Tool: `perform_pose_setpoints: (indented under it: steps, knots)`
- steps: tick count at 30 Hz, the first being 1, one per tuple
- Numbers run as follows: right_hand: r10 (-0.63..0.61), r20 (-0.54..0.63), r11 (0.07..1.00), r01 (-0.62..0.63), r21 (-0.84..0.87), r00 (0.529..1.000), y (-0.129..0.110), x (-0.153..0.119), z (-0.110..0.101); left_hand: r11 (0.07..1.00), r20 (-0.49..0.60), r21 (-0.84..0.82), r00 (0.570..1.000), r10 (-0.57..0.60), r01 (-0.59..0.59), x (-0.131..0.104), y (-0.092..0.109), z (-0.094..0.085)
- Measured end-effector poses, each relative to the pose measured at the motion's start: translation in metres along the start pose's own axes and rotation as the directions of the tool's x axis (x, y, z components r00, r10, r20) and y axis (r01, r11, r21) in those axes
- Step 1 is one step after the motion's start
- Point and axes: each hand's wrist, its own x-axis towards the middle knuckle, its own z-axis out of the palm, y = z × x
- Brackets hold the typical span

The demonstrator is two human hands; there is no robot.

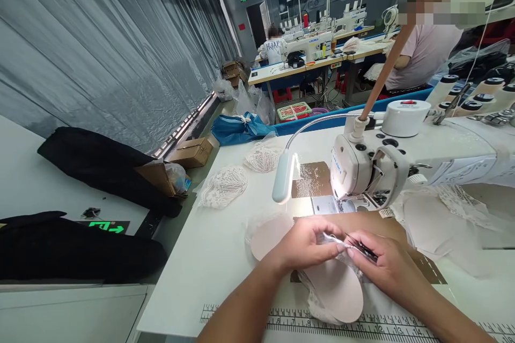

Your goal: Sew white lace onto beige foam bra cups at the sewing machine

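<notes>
Both grips are closed: my left hand (306, 244) pinches white cloth (331, 238), my right hand (378, 257) holds dark snips (365, 250). I see the sewing machine (350, 166) just beyond.

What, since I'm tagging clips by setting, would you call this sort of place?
Likely a garment sewing workshop: a white sewing machine stands on the near table, more sewing machines stand on tables behind, and lace pieces lie nearby.

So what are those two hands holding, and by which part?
The left hand pinches the lacy white fabric by an edge. The right hand grips small dark snips around their body; whether it pinches fabric too is unclear.
</notes>
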Motion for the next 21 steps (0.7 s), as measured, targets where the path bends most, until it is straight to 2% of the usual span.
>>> perform_pose_setpoints:
  steps: [3, 7, 10, 13, 17, 21]
  knots:
    - [0.017, 0.006, 1.000, -0.018, 0.004, 1.000, 0.0010, -0.0001, 0.0001, 0.978, 0.056, -0.154, 0.990, -0.133, 0.140, 0.0008, -0.0045, 0.0029]
    - [0.033, 0.023, 0.999, -0.034, 0.012, 0.999, -0.0001, 0.0000, -0.0011, 0.929, -0.054, -0.308, 0.971, -0.235, 0.207, 0.0030, -0.0069, 0.0058]
    - [0.029, 0.022, 1.000, -0.029, 0.000, 0.999, -0.0011, 0.0006, -0.0014, 0.883, -0.106, -0.435, 0.963, -0.247, 0.178, 0.0054, -0.0053, 0.0076]
    - [0.037, 0.012, 0.999, -0.037, -0.033, 0.999, -0.0013, 0.0008, -0.0012, 0.821, -0.095, -0.550, 0.965, -0.246, 0.155, 0.0072, -0.0035, 0.0077]
    - [0.040, 0.027, 0.998, -0.039, -0.050, 0.999, 0.0000, 0.0010, -0.0006, 0.782, -0.051, -0.594, 0.962, -0.270, 0.188, 0.0075, -0.0027, 0.0050]
    - [0.037, 0.045, 0.996, -0.034, -0.078, 0.998, -0.0002, 0.0022, -0.0008, 0.734, -0.046, -0.662, 0.969, -0.241, 0.152, 0.0074, -0.0036, 0.0018]
